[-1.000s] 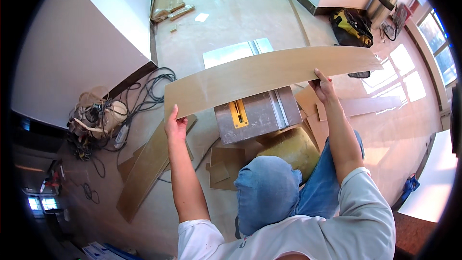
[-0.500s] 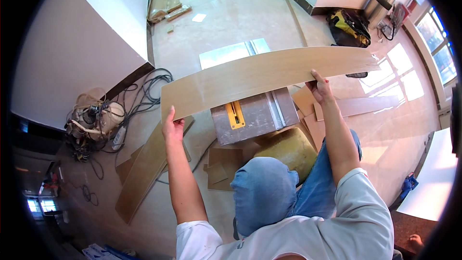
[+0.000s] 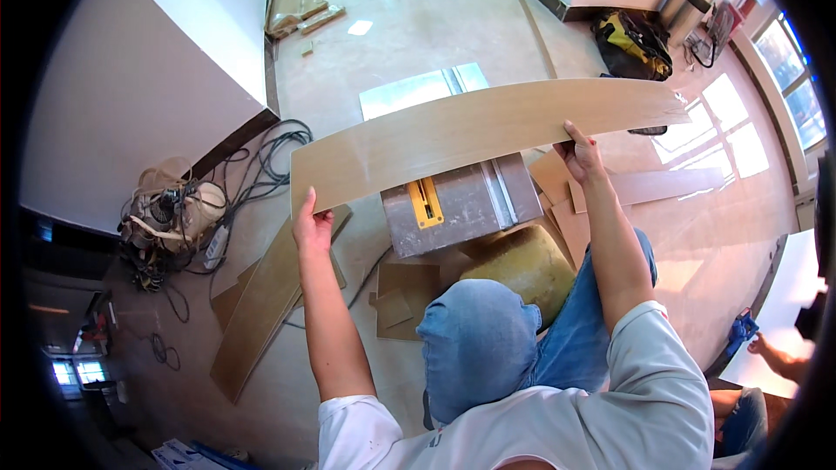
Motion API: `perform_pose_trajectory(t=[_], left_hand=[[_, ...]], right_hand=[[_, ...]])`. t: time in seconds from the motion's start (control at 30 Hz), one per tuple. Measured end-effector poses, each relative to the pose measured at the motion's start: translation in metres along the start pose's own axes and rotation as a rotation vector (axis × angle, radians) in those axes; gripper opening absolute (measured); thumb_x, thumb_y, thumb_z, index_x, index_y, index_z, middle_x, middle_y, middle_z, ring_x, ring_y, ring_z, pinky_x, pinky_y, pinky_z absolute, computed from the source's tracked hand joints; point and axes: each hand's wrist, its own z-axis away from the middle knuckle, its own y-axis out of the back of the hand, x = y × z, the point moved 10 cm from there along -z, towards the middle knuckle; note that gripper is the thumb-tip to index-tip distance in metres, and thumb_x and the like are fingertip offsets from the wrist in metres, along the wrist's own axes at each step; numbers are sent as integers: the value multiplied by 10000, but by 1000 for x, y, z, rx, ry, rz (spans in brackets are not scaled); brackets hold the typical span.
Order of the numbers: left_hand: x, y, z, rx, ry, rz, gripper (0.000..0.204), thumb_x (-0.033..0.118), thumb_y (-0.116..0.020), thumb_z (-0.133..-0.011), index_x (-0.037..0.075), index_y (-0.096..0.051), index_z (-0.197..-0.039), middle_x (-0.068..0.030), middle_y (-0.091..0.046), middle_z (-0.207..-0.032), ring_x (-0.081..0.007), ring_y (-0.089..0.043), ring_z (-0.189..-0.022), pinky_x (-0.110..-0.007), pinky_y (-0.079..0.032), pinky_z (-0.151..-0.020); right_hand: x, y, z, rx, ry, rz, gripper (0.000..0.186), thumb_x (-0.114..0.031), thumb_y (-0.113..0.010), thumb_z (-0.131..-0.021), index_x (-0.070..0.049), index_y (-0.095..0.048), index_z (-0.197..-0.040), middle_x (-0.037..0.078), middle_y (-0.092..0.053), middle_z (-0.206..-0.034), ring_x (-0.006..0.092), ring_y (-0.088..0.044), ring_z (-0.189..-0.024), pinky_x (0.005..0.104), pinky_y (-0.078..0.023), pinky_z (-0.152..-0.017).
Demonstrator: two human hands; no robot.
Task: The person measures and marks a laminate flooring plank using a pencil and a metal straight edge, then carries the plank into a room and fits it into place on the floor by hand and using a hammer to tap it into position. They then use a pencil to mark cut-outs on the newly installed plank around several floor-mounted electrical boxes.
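Observation:
A long light-wood floor plank (image 3: 444, 130) spans the view, held up over a table saw (image 3: 461, 204). Near its left end my left hand (image 3: 313, 224) grips the lower edge, thumb on top. Farther right along the same edge, my right hand (image 3: 578, 153) holds it the same way, thumb on the face. The saw has a grey top, a yellow blade insert (image 3: 426, 203) and a metal guide track; the plank covers its middle. My bent knee (image 3: 481, 339) is close to the saw's near side.
Planks (image 3: 270, 305) lie on the floor at left, with cut pieces (image 3: 407, 305) near the saw. A compressor-like machine (image 3: 174, 218) and coiled cables (image 3: 277, 161) are by the wall. A yellow-black tool bag (image 3: 633, 45) stands far right. Another person's hand (image 3: 775, 359) shows at lower right.
The plank and both my hands have shifted very slightly, with the grip unchanged. At lower right, another person's arm and leg have come into view.

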Motion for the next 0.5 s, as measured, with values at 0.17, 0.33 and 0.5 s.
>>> perform_pose_trajectory(t=[0.17,0.33,0.5], left_hand=[[1,4,0,19,4,5,216,223,-723,-884,89,-632,-1028,-19,-665,-873,-117,-600,-703,-248,-439,-540],[0,2,0,19,3,19,239,225,-732,-877,83,-631,-1042,-18,-663,-878,-114,-592,-700,-252,-438,-551],[-1,4,-1,5,9,-3,258,234,-728,-880,104,-626,-1078,-4,-667,-926,-102,-590,-738,-240,-431,-561]], right_hand=[[-1,-8,3,-20,13,-18,188,-178,-651,-937,-92,-603,-1097,12,-672,-1005,114,-668,-845,242,-591,-699],[-3,-8,2,-58,14,-13,190,-173,-634,-948,-84,-596,-1111,15,-667,-1022,114,-663,-876,248,-588,-732],[1,-1,0,-26,0,-8,199,-175,-629,-951,-83,-594,-1123,15,-666,-1040,113,-661,-896,247,-582,-764]])
